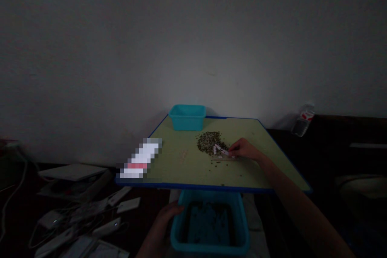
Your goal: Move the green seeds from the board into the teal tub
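My right hand (244, 148) reaches over the table top, its fingers pinched together at the right edge of a pile of small dark grains (208, 142). Several short white pieces (217, 147) lie at that edge, close to the fingertips. What sits between the fingers is too small and dim to make out. Below the table's front edge, my left hand (165, 218) grips the left rim of a blue plastic basin (209, 247). Dark bits are scattered on the floor of this basin.
A second blue basin (188, 122) stands at the table's (181, 173) back left. Small pale bits (183, 155) lie left of the pile. A pixelated bright phone-like shape (140, 159) is at the left edge. Cables and white chargers (107, 227) clutter the lower left; a clear package (304, 121) leans right.
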The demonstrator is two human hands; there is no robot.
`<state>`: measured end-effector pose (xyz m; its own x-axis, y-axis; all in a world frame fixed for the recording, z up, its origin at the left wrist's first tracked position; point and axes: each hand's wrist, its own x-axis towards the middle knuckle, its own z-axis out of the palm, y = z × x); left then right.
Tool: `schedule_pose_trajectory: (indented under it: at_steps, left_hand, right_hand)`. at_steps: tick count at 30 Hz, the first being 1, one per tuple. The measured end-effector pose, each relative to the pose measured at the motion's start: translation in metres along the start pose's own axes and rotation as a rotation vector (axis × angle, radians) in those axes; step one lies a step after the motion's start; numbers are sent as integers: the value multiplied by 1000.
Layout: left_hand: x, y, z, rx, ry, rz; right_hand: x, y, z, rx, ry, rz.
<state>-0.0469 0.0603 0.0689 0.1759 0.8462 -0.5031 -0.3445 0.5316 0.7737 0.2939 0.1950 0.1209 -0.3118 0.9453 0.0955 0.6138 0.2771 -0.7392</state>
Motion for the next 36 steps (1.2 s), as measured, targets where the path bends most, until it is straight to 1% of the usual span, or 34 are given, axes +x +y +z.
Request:
schedule_pose_trajectory:
  at_steps: [1, 3, 5, 6, 7, 11, 13, 16, 19, 21, 24, 26, 29, 32, 34, 36]
  left_hand:
    - [1, -1, -1, -3, -15, 4]
    - [1, -2, -1, -14, 11, -6]
    - [-3, 0, 4, -6, 39, -7]
    - [-6, 2, 8, -2, 0, -4]
    - [-9, 4, 12, 6, -12, 2]
    - [-19, 11, 23, -50, 27, 30]
    - [-20, 13, 26, -47, -5, 35]
    - [-20, 13, 27, -31, -47, 31]
    - [-20, 12, 27, -60, -12, 45]
    - [-20, 11, 27, -74, -9, 37]
    - [-19, 9, 26, -74, -70, 6]
    - [-16, 7, 24, -70, -85, 11]
    - [-13, 6, 21, -49, -107, 26]
    - [-13, 5, 21, -10, -139, 37]
    - [-13, 3, 23, 0, -95, 30]
    - [-12, -1, 25, 3, -57, 14]
  right_hand:
    - [0, 0, 0, 3, 4, 2]
    - [0, 0, 0, 4, 12, 3]
    - [0, -1, -1, -8, 12, -4]
    - [0, -2, -1, -17, 10, -11]
    - [-1, -3, 0, -25, 8, -18]
    - [-1, -8, 2, -32, 8, -17]
    - [-1, -11, 4, -38, 12, -11]
    - [-1, -16, 8, -61, 7, -19]
    - [1, -19, 12, -80, -15, -41]
    - [1, -21, 16, -101, -26, -58]
    - [1, -24, 20, -113, -46, -85]
    - [1, -27, 20, -93, -60, -97]
    - [-1, -29, 15, -53, -61, -90]
    - [-15, -29, 1, -46, -26, -68]
    - [-34, -25, -10, -75, 27, -44]
    - [-61, -17, -19, -109, 88, 2]
